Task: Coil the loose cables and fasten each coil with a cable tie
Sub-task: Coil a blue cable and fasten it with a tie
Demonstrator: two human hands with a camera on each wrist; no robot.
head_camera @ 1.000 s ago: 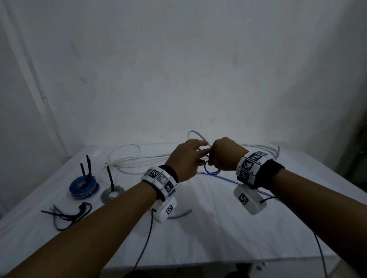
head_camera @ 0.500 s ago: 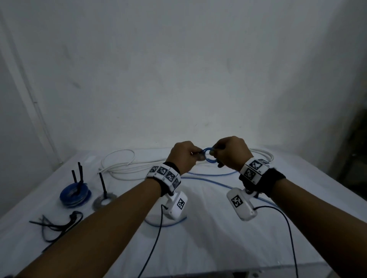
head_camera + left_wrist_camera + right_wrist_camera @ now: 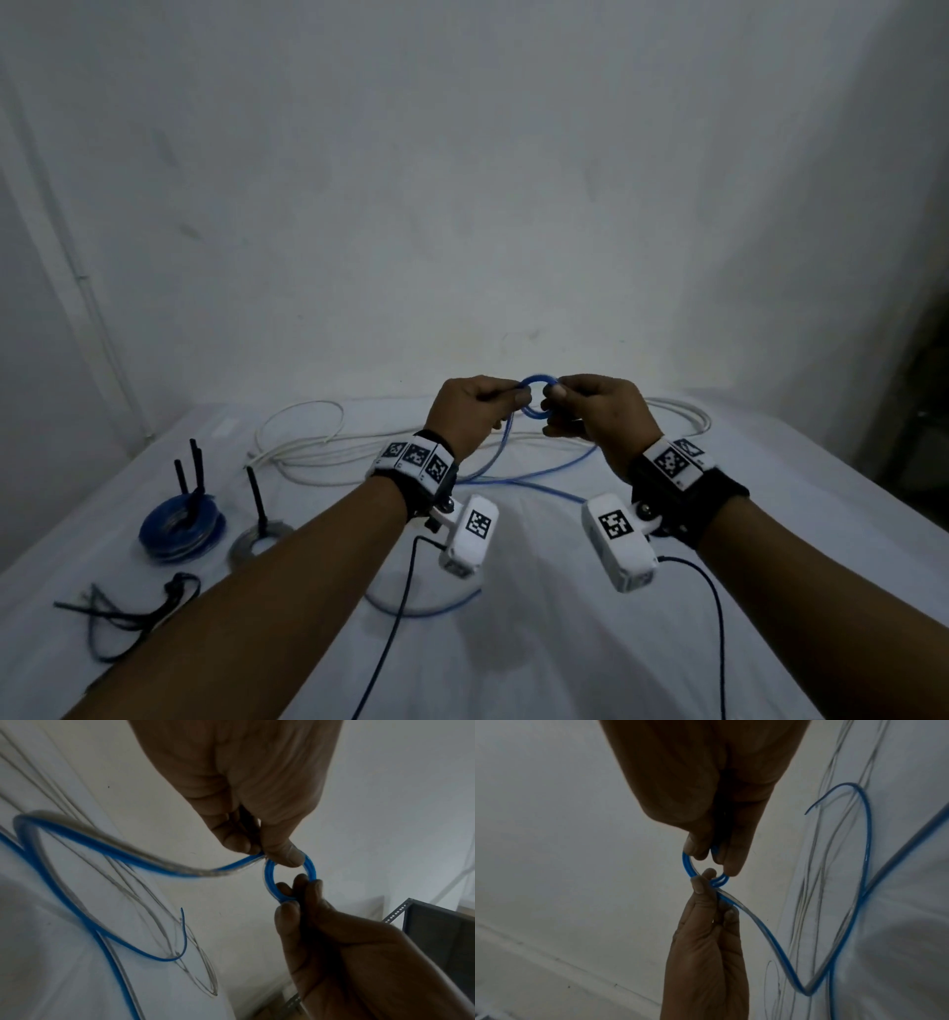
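A small blue cable coil (image 3: 537, 413) of a few turns hangs in the air between my hands, above the middle of the white table (image 3: 513, 642). My left hand (image 3: 513, 402) pinches its left side between thumb and fingers. My right hand (image 3: 557, 406) pinches its right side. In the left wrist view the coil (image 3: 311, 869) is a tight ring, with the loose blue cable (image 3: 115, 850) trailing from it down to the table. The right wrist view shows the same ring (image 3: 687, 866) and the tail (image 3: 765, 933).
A loose white cable (image 3: 308, 442) sprawls across the back of the table. At the left lie a tied blue coil (image 3: 182, 527), a tied grey coil (image 3: 259, 542) and several loose black cable ties (image 3: 128, 611). A dark metal rack (image 3: 437, 933) stands at the right.
Both hands have risen from just above the table, lifting the blue cable with them. The loop between them is now a small tight ring held up at fingertip level.
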